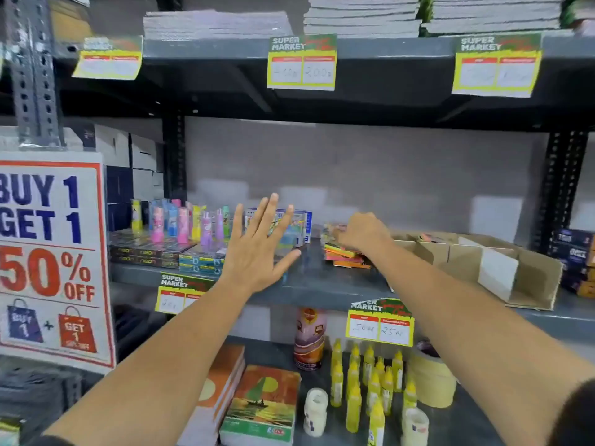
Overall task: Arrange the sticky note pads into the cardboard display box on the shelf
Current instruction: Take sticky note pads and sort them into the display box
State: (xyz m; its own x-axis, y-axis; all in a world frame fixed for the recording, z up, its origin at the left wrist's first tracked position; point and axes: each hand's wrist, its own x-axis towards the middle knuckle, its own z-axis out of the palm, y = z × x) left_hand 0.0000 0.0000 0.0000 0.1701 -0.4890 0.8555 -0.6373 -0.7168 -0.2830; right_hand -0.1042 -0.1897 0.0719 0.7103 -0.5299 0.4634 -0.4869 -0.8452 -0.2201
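we see the sticky note pads (346, 254) stacked on the grey shelf (322, 284), just left of the cardboard display box (528, 275). our right hand (362, 231) lies curled on top of the stack, its grip hidden from us. our left hand (260, 249) hovers flat, fingers spread wide, holding nothing.

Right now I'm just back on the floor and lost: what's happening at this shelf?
A person is stocking. The right hand is curled onto a loose stack of sticky note pads lying on the shelf, left of the cardboard display box. The left hand hovers open, holding nothing.
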